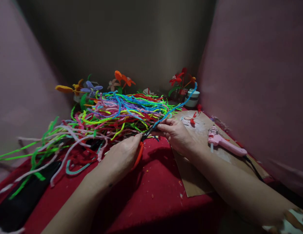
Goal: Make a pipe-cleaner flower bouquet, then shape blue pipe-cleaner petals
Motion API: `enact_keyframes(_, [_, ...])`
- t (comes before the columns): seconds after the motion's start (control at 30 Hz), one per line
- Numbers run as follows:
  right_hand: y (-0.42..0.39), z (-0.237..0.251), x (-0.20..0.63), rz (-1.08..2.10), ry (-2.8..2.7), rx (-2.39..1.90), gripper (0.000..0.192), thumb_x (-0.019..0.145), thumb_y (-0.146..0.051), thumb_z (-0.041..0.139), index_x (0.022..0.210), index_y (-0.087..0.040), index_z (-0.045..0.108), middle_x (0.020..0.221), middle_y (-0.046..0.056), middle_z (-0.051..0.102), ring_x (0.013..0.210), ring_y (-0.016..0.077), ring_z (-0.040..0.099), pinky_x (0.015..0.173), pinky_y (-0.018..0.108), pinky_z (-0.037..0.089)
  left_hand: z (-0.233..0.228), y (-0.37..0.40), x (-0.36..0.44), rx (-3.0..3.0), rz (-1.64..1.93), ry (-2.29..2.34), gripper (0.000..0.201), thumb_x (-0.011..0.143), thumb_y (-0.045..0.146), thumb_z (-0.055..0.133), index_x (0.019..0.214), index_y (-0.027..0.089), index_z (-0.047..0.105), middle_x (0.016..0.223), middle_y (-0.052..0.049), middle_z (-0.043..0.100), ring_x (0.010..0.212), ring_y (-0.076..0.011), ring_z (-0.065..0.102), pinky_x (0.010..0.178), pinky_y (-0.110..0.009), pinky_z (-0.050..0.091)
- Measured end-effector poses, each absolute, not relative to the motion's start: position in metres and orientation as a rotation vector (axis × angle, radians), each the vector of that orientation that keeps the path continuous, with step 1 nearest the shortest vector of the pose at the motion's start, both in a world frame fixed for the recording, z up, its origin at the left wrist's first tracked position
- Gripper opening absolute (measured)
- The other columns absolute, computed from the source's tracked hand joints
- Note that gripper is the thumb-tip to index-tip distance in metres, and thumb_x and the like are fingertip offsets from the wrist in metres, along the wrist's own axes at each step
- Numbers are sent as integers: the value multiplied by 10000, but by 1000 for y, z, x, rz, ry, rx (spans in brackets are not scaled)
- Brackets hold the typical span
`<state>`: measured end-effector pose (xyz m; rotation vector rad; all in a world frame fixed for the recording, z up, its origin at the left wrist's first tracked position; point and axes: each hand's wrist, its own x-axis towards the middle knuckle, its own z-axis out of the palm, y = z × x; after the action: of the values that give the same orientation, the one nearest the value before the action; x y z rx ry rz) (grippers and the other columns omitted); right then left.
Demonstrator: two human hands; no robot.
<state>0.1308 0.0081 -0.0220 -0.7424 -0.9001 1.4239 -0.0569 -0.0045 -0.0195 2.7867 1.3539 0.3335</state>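
My left hand (125, 150) is closed around the red handles of a pair of scissors (139, 154). The dark blades point up and to the right, meeting the lower end of a blue pipe cleaner (174, 110). Between thumb and fingers, my right hand (176, 135) pinches that pipe cleaner near the blade tips; its long free end rises toward the back right and bends over at the top. Whether the blades are closed on it I cannot tell. Just beyond both hands lies a big heap of pipe cleaners (124, 110) in many colours.
A pink glue gun (224, 144) lies on a brown cardboard sheet (194, 178) at right, near red scraps (192, 122). Fuzzy flowers (124, 79) and a pale lidded jar (191, 98) stand behind. Loose pipe cleaners spread left over a black item (26, 195) on the red cloth (151, 195).
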Motion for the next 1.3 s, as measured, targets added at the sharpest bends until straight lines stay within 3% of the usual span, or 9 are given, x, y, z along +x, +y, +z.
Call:
enact_keyframes(0.23, [5,-20,129,1423,-924,-728,77,626,-116,659,627,-141,586,709,40,673,810,205,656,785,397,534,-16,-9,-55,2747,335,1343,343,850,126,301,1145,155,473,1018,-113,640,933,-194,626,818,-334,494])
enact_keyframes(0.57, [4,-20,129,1387,-919,-742,110,582,-92,671,611,-145,578,644,6,642,652,156,635,759,372,534,-17,-6,-52,2711,274,1368,334,853,125,279,1122,138,476,1033,-127,629,996,-206,604,857,-355,478])
enact_keyframes(1.3, [7,-25,129,1449,-938,-741,115,598,-143,694,671,-133,606,741,37,689,748,187,663,688,337,564,-41,9,-58,2804,320,1339,406,849,130,321,1243,145,418,1098,-126,607,1031,-215,574,866,-383,482])
